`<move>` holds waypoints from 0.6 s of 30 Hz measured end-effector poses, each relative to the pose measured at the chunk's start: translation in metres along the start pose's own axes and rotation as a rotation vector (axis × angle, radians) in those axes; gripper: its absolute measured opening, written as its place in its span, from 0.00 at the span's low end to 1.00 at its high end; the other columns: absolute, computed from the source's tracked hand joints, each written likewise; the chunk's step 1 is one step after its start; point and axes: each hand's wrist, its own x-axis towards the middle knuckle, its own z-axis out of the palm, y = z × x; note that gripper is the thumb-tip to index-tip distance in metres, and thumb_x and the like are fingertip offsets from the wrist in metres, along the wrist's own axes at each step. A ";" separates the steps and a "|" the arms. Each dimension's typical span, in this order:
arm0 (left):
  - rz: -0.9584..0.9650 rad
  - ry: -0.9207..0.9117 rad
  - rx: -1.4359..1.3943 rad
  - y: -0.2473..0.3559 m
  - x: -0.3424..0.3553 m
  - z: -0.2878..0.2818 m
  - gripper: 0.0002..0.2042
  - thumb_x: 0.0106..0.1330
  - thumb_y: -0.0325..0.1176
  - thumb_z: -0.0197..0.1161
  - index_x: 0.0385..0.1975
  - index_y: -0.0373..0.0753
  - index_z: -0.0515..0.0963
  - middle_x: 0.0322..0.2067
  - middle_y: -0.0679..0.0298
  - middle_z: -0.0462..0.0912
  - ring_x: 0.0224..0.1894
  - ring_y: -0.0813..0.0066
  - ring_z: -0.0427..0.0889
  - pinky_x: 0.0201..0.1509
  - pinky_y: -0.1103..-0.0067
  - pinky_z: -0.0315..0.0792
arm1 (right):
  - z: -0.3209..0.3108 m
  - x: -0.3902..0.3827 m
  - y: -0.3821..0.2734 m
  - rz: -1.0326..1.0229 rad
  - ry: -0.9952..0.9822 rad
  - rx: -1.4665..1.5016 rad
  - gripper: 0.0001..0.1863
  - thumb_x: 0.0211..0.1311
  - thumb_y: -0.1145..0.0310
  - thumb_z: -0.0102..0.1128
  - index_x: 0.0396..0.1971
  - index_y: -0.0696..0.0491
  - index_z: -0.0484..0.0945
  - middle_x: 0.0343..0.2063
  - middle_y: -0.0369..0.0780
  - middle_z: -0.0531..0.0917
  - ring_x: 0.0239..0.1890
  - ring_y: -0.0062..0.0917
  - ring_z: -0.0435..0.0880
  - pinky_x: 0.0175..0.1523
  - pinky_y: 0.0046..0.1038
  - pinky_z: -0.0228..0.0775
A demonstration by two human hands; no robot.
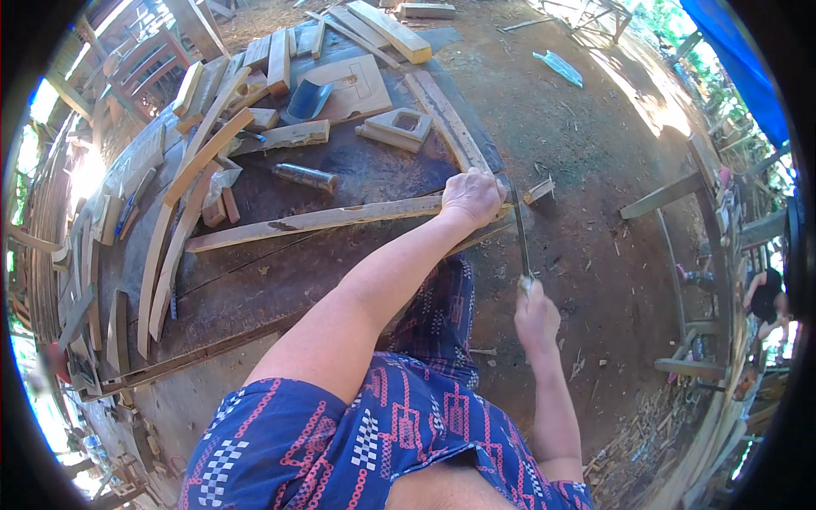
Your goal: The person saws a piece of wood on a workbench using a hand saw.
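Observation:
My left hand (472,197) is closed on the right end of a long wooden strip (323,221), which lies across the dark workbench (251,297) at its right edge. My right hand (535,316) grips the handle of a saw, whose thin blade (519,234) runs up beside my left hand at the strip's end. Another board (435,110) lies just beyond that hand, and a small offcut (540,191) is to its right. On the bench are a metal cylinder (306,176) and a wooden block with a hole (395,127).
Loose boards (200,157) crowd the bench's left and far parts, beside a blue curved piece (310,100). A light plastic bag (557,68) lies on the dirt floor (612,280). Wooden frames (663,191) stand at the right, with another person (769,297) beyond them.

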 end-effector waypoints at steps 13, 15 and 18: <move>-0.035 0.009 -0.010 0.002 0.002 0.013 0.19 0.66 0.43 0.44 0.34 0.35 0.79 0.36 0.49 0.81 0.40 0.54 0.81 0.45 0.65 0.75 | 0.002 0.075 -0.022 -0.042 0.068 0.006 0.09 0.62 0.65 0.50 0.35 0.55 0.71 0.25 0.51 0.81 0.31 0.47 0.81 0.37 0.47 0.71; -0.026 0.005 -0.009 -0.001 0.000 0.010 0.19 0.66 0.43 0.44 0.34 0.35 0.79 0.36 0.49 0.81 0.40 0.54 0.81 0.45 0.65 0.75 | 0.004 0.030 -0.010 -0.033 0.052 -0.001 0.09 0.63 0.64 0.51 0.34 0.54 0.71 0.23 0.51 0.81 0.29 0.47 0.81 0.35 0.47 0.71; -0.027 0.013 0.008 -0.004 -0.002 0.003 0.19 0.66 0.43 0.44 0.34 0.35 0.79 0.36 0.49 0.81 0.39 0.54 0.81 0.45 0.65 0.75 | 0.002 -0.007 -0.001 -0.012 0.017 -0.001 0.09 0.64 0.63 0.50 0.33 0.53 0.70 0.21 0.51 0.80 0.26 0.48 0.81 0.33 0.47 0.70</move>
